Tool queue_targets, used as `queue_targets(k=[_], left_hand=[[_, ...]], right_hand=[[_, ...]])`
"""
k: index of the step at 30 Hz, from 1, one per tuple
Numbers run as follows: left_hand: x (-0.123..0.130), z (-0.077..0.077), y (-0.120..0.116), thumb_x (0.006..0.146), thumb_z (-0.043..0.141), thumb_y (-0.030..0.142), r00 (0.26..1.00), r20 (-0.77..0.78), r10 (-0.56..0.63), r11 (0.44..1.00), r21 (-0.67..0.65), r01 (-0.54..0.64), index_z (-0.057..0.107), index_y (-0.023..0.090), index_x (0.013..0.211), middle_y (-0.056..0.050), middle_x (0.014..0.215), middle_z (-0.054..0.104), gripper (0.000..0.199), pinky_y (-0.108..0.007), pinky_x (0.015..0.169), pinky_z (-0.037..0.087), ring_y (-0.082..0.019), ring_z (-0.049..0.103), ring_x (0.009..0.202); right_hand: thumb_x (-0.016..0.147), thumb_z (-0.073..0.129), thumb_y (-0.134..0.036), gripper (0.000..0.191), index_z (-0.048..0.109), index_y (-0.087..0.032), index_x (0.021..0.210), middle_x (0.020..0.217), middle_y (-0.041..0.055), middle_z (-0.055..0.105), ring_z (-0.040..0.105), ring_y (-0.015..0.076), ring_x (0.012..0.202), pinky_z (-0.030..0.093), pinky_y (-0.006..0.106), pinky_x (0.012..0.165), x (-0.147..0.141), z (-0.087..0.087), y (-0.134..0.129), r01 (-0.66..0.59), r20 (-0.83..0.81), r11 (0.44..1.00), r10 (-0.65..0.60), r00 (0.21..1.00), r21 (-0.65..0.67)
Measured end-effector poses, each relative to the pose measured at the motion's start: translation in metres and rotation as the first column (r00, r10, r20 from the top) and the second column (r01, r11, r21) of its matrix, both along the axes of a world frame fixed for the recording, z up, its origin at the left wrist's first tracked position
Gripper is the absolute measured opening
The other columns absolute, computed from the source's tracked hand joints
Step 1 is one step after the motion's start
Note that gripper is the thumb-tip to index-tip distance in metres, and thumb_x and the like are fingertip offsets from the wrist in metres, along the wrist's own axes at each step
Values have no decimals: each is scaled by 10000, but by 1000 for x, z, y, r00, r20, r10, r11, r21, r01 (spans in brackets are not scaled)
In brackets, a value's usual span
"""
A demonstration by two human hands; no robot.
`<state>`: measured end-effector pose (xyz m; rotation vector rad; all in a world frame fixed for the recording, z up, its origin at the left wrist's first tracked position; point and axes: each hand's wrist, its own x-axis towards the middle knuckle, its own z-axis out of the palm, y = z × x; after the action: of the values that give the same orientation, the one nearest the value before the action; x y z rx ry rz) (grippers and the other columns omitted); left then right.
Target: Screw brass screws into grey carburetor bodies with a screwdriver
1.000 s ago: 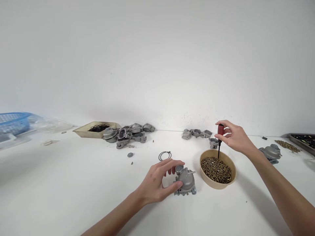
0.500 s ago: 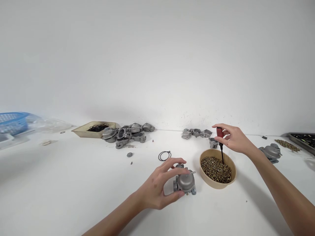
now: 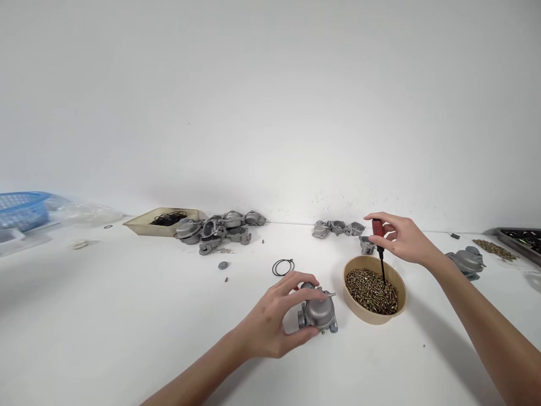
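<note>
My left hand (image 3: 282, 317) is curled around a grey metal carburetor (image 3: 320, 313) on the white table, its thumb on the near side and fingers over the top. In my right hand (image 3: 399, 239) is a screwdriver (image 3: 378, 229) with a red and black handle, held upright between thumb and fingers. Its tip is down among the brass-coloured screws (image 3: 372, 290) that fill a tan round bowl (image 3: 367, 317). Whether a screw is on the tip is too small to tell. Two black rubber rings (image 3: 283, 268) lie behind the carburetor.
Grey metal castings (image 3: 213, 230) are piled at the back left beside a tray (image 3: 141, 225) of black rings. More castings (image 3: 338, 228) sit behind the bowl, and another carburetor (image 3: 467, 260) stands at right. A dark tray (image 3: 519, 248) and blue basket (image 3: 23, 210) flank the table.
My left thumb and fingers have shifted very slightly on the carburetor. The right hand keeps the screwdriver's tip in the bowl, with hardly any movement.
</note>
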<state>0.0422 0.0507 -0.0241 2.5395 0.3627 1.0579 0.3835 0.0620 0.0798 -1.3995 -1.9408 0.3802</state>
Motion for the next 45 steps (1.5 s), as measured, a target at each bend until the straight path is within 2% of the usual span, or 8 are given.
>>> queue_targets(k=[12,19,22,25,27,30,37,45], left_hand=[[6,-14,-6,976,713,449,991,51,126,992,-2,-126,604,265,1361,-115,1190,583,440,-417,897,533,-263,603,1032],[8,7,-16,1003,672,383,976,162,143,970,170,-171,665,236,1208,-124,1141,632,252,-437,851,543,-269,618,984],[9,18,-34,1014,650,276,974,225,-17,972,232,-37,671,221,1138,-69,895,669,137,-340,673,515,-202,607,748],[13,15,-57,1034,650,326,973,114,-202,974,-79,212,729,224,1110,-47,763,701,150,-290,630,541,-163,616,633],[19,4,-70,1013,695,394,973,37,-230,856,-468,220,784,220,1081,-42,730,706,206,-246,641,565,-145,640,627],[30,-15,-82,900,817,473,982,-20,-187,486,-871,75,749,249,1251,-51,953,790,422,-223,673,561,-144,698,732],[43,-26,-80,623,1022,512,984,136,-119,-39,-990,132,606,265,1468,-152,1336,727,973,-207,629,545,-195,788,842],[46,-13,-76,630,994,595,984,179,-5,-135,-975,177,769,142,1007,-86,929,785,630,-180,496,564,-201,787,682]], right_hand=[[902,735,-480,407,714,-252,1237,886,52,677,660,209,753,653,425,753,4,12,-8,11,-35,997,-8,999,74],[885,781,-469,376,735,-265,1198,927,57,682,703,216,783,669,389,717,-12,29,-28,16,-113,995,-5,994,101],[872,806,-433,361,743,-277,1191,930,50,684,710,210,777,669,364,687,-20,37,-40,-10,-155,991,31,987,134],[885,809,-378,323,750,-302,1194,888,27,671,686,189,748,666,343,670,-28,42,-52,-67,-187,981,102,977,184],[902,803,-332,309,748,-319,1206,861,12,662,672,178,734,662,335,673,-34,46,-60,-111,-197,973,151,969,202],[920,798,-278,334,734,-335,1242,840,4,673,668,176,725,651,325,667,-46,50,-75,-196,-182,956,237,954,217],[952,757,-209,424,676,-370,1336,810,3,696,641,178,647,593,333,579,-84,48,-103,-352,-153,911,388,909,216],[918,720,-101,433,692,-333,1283,811,-12,686,657,154,693,590,281,583,-102,43,-102,-374,-197,905,412,890,201]])
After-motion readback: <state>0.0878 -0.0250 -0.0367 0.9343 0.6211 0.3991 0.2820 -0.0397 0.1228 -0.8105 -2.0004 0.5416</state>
